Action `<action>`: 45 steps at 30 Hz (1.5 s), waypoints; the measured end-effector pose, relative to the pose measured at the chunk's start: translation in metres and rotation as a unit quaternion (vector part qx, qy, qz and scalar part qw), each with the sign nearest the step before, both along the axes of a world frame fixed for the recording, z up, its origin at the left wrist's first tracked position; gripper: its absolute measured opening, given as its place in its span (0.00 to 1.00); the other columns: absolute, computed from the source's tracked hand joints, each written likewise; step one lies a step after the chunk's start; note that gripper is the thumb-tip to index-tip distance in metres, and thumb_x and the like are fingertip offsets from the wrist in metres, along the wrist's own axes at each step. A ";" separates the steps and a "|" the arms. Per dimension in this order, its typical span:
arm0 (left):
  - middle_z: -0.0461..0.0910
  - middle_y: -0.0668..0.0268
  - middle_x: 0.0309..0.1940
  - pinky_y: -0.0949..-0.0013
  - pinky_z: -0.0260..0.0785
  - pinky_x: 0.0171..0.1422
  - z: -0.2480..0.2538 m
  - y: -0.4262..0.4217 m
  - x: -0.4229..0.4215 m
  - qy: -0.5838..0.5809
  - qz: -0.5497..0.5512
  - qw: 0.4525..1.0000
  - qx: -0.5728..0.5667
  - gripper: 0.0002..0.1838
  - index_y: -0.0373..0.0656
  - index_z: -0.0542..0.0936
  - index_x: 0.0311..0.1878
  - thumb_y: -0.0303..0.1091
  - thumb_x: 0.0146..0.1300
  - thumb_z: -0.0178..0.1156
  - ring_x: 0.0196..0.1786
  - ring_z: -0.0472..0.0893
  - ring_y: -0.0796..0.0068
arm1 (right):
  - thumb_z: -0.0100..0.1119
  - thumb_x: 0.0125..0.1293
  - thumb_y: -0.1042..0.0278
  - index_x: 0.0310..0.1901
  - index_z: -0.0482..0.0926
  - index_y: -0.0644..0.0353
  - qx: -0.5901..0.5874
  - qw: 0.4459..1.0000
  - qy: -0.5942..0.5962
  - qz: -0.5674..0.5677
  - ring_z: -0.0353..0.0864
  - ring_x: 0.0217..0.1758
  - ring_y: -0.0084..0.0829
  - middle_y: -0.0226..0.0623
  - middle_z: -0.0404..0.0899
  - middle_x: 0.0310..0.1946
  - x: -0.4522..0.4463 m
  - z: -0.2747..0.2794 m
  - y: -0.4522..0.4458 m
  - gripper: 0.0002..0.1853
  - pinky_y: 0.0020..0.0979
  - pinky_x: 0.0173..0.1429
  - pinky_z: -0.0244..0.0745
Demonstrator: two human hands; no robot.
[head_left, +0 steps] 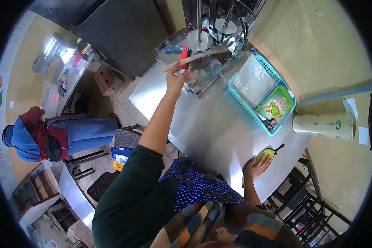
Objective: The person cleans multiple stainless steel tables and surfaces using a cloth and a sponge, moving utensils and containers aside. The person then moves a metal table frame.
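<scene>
My left hand [177, 80] is raised above the steel table, its fingers closed around the wooden handle of a long brush-like tool [191, 58]. The far end of that tool is greyish and blurred, so its exact kind is unclear. Flat on the table at the right lies my right hand [257, 167], fingers stretched over a yellow-green object [268, 153]. A dark tip sticks out beyond it; the hand covers most of the object. Beyond my left hand stands a wire-and-clear-walled rack [198, 80] with metal posts and plastic packets.
A turquoise basket [246, 108] holds clear plastic bags and a green printed pack [275, 103]. Near the table's right edge is a roll of film [324, 126]. Black stools [297, 186] stand at lower right. Another person [58, 134] is at the left by a counter.
</scene>
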State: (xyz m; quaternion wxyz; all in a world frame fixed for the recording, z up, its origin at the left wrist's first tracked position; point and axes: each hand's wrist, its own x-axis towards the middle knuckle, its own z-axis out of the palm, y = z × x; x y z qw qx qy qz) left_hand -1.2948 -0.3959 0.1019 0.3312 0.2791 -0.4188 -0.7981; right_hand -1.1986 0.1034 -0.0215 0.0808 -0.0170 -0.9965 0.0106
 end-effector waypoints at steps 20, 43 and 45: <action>0.81 0.62 0.35 0.63 0.78 0.36 -0.004 -0.002 -0.071 -0.204 -0.258 0.380 -0.865 0.06 0.43 0.81 0.38 0.32 0.58 0.59 0.37 0.85 0.64 | 0.40 0.73 0.46 0.75 0.56 0.50 0.004 1.000 -0.022 -0.021 0.43 0.80 0.42 0.44 0.47 0.77 -0.001 0.002 -0.004 0.32 0.45 0.80 0.38; 0.81 0.51 0.46 0.63 0.76 0.42 -0.111 -0.002 0.391 -0.535 -0.395 0.721 -0.195 0.34 0.40 0.61 0.72 0.41 0.67 0.57 0.42 0.83 0.65 | 0.52 0.67 0.58 0.70 0.61 0.60 -0.092 0.881 -0.114 0.449 0.47 0.78 0.55 0.54 0.52 0.73 -0.036 0.032 -0.105 0.32 0.53 0.78 0.41; 0.80 0.54 0.49 0.66 0.75 0.40 -0.126 -0.019 0.346 -0.430 -0.236 0.871 -0.021 0.34 0.38 0.61 0.72 0.44 0.68 0.57 0.42 0.82 0.66 | 0.50 0.68 0.57 0.71 0.60 0.60 -0.085 0.866 -0.117 0.479 0.47 0.78 0.52 0.52 0.52 0.74 -0.059 0.034 -0.155 0.32 0.51 0.79 0.41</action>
